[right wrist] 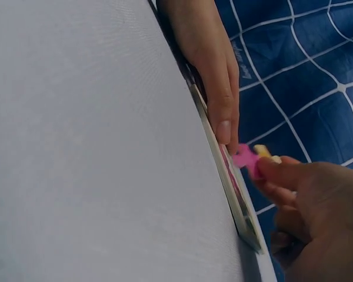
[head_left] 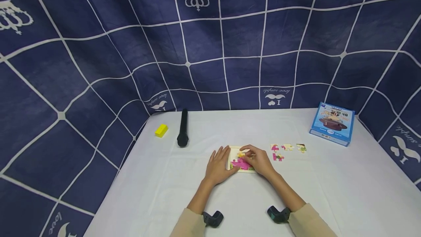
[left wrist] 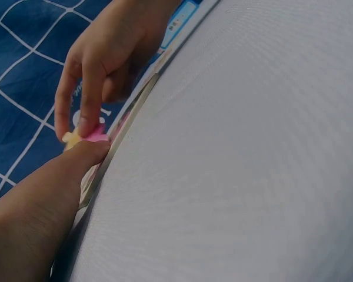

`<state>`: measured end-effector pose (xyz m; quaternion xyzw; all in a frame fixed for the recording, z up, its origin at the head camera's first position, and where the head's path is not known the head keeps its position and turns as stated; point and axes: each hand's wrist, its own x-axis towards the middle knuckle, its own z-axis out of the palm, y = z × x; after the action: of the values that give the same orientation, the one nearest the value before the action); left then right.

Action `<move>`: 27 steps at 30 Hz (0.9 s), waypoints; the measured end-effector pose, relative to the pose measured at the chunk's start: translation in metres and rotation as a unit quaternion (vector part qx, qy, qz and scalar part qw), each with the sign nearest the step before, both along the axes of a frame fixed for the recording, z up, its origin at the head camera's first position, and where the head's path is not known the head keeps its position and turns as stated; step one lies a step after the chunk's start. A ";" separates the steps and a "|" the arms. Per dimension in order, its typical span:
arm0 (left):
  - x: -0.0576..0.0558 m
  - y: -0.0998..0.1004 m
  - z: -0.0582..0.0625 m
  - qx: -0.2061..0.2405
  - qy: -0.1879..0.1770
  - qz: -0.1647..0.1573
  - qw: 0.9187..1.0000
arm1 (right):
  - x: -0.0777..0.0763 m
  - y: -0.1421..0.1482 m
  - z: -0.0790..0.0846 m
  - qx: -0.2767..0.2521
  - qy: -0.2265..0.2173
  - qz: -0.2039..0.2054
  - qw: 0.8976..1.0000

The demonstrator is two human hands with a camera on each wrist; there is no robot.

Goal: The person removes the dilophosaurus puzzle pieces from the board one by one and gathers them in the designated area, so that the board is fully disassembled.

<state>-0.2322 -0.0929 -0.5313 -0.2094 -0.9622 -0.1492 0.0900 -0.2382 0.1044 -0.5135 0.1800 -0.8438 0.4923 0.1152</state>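
Note:
My right hand (head_left: 258,161) pinches a pink and yellow puzzle piece (right wrist: 247,158) between thumb and fingers, just above a small framed puzzle tray (head_left: 234,152). Pink pieces (head_left: 241,164) lie fitted along the tray's near side, while its pale base shows at the upper left. On the tray's left edge rests my left hand (head_left: 217,165), fingers straight and thumb across the near left corner. In the left wrist view the held piece shows close by the left thumb (left wrist: 91,153).
Several loose puzzle pieces (head_left: 277,157) lie right of the tray. A blue box (head_left: 333,123) stands at the back right of the white table (head_left: 158,185). At the back left are a black microphone (head_left: 183,129) and a yellow block (head_left: 161,130). A dark blue curtain (head_left: 243,39) hangs behind.

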 end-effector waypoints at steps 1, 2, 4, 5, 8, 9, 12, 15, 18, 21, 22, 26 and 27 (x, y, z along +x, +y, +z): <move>0.000 0.000 0.000 0.000 -0.002 0.000 1.000 | 0.000 0.001 0.001 -0.015 -0.007 0.005 1.000; 0.000 0.001 0.000 0.000 -0.004 0.001 1.000 | 0.001 0.003 0.003 -0.032 -0.016 0.010 0.999; 0.000 0.001 0.000 -0.002 -0.007 0.002 1.000 | 0.003 0.008 0.008 -0.061 -0.032 0.015 0.997; 0.001 0.002 0.000 -0.002 -0.008 0.002 1.000 | 0.004 0.012 0.010 -0.070 -0.037 0.014 0.997; 0.001 0.002 0.000 0.001 -0.009 0.004 1.000 | 0.007 0.026 0.017 -0.074 -0.038 0.000 0.997; 0.001 0.002 0.001 0.002 -0.009 0.004 1.000 | 0.008 0.033 0.019 -0.068 -0.036 -0.009 0.997; 0.002 0.002 0.001 0.005 -0.009 0.006 1.000 | 0.013 0.054 0.022 -0.051 -0.031 -0.035 0.998; 0.002 0.002 0.001 0.007 -0.010 0.006 1.000 | 0.018 0.078 0.025 -0.035 -0.031 -0.062 0.997; 0.002 0.001 0.002 0.009 -0.009 0.007 1.000 | 0.022 0.103 0.026 -0.004 -0.030 -0.093 0.995; 0.002 0.001 0.002 0.014 -0.010 0.007 1.000 | 0.026 0.127 0.026 0.033 -0.036 -0.126 0.991; 0.002 0.002 0.003 0.013 -0.010 0.006 1.000 | 0.027 0.133 0.025 0.043 -0.039 -0.136 0.989; 0.002 0.002 0.002 0.014 -0.009 0.005 1.000 | 0.031 0.151 0.023 0.072 -0.057 -0.145 0.985; 0.002 0.002 0.002 0.014 -0.008 0.005 1.000 | 0.031 0.153 0.022 0.079 -0.063 -0.142 0.985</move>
<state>-0.2299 -0.0909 -0.5292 -0.2026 -0.9616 -0.1636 0.0862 -0.2072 0.2575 -0.4917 0.0358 -0.9025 0.4131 0.1163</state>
